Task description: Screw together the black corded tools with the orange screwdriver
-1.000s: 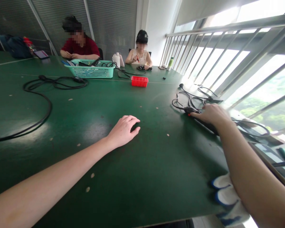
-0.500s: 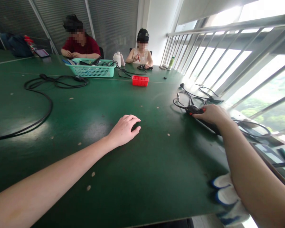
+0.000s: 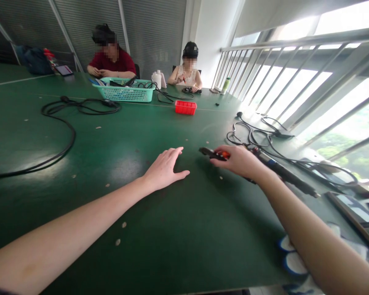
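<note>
My right hand [image 3: 238, 160] is closed around a black plier-like tool with orange-red parts [image 3: 213, 154], held a little above the green table [image 3: 178, 229]. The tool's dark head points left, and my fingers hide much of its middle. Left of it, my left hand [image 3: 164, 169] is open and empty over the table, thumb spread from the fingers. Just right of my right hand lies a long, dark, screwdriver-like power tool [image 3: 284, 174], partly hidden, among black cables [image 3: 252, 129].
A red divided box [image 3: 185, 107] and a turquoise basket [image 3: 127, 95] of tools stand farther back. Another black cable [image 3: 72, 131] loops on the left. White-and-blue gloves [image 3: 295, 262] lie under my right forearm. Two people sit across the table. A railing [image 3: 264, 78] runs along the right.
My right hand has moved left from the cables with the plier-like tool, uncovering the long dark tool. My left hand's thumb has spread wider. The view has shifted slightly.
</note>
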### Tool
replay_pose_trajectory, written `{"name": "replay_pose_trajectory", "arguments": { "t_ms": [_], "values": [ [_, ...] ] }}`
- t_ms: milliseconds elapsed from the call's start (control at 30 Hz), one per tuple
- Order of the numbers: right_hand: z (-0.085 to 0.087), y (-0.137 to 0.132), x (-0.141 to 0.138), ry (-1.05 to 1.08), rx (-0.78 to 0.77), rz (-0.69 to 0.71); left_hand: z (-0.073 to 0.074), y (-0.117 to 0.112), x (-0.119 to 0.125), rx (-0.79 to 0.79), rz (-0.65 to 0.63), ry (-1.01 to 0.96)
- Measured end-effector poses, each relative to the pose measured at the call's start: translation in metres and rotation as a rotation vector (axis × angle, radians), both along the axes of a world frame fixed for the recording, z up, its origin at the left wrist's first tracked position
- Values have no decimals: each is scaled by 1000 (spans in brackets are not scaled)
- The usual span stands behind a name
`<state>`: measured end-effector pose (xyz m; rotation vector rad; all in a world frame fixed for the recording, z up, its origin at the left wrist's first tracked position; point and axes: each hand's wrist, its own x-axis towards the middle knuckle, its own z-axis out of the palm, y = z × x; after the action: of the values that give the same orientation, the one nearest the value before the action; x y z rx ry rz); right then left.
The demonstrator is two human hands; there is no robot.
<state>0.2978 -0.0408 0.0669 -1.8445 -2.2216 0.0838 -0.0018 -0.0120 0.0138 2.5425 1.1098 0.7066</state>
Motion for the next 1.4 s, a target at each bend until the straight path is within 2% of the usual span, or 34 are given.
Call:
{"name": "replay_pose_trajectory", "arguments": {
  "t_ms": [100, 167, 267, 333, 500, 600, 667, 767, 867, 967, 1067, 1133, 1167, 1233, 1300, 1400],
  "values": [
    [-6, -10, -41, 107, 29, 360, 1, -2, 1, 6, -40, -63],
    [-10, -14, -55, 116, 93, 445, 2, -2, 2, -2, -77, -118],
    [-14, -15, -60, 86, 187, 356, 0, 0, 3, -53, -74, -184],
    [-16, -14, -56, 49, 197, 292, -3, 3, 3, -113, -44, -216],
    [-15, -14, -46, -91, 82, 389, -2, 9, 2, -231, 38, -300],
    [-10, -13, -38, -47, 119, 386, 2, 11, 1, -261, 100, -329],
    [-7, -9, -27, -16, 167, 299, 4, 11, 0, -278, 136, -353],
    [-9, 2, -3, -102, 163, 52, 5, 10, -1, -260, 107, -314],
    [-17, 15, 20, -224, 93, -157, 6, 5, 0, -130, -11, -71],
    [-24, 27, 39, -247, 48, -263, 7, 2, 1, -71, -161, 195],
    [-21, 32, 63, -202, 59, -390, 8, 1, 0, -62, -218, 297],
    [-17, 31, 85, -207, 66, -563, 8, 1, 0, -55, -224, 314],
    [-15, 29, 96, -219, 45, -652, 7, 1, 1, -53, -219, 316],
    [-13, 25, 116, -226, 7, -728, 5, 0, 2, -49, -161, 311],
    [-13, 22, 128, -222, -34, -757, 2, 0, 3, -45, -25, 305],
    [-14, 23, 132, -221, -65, -791, -2, -1, 4, -44, 177, 329]
  ]
}}
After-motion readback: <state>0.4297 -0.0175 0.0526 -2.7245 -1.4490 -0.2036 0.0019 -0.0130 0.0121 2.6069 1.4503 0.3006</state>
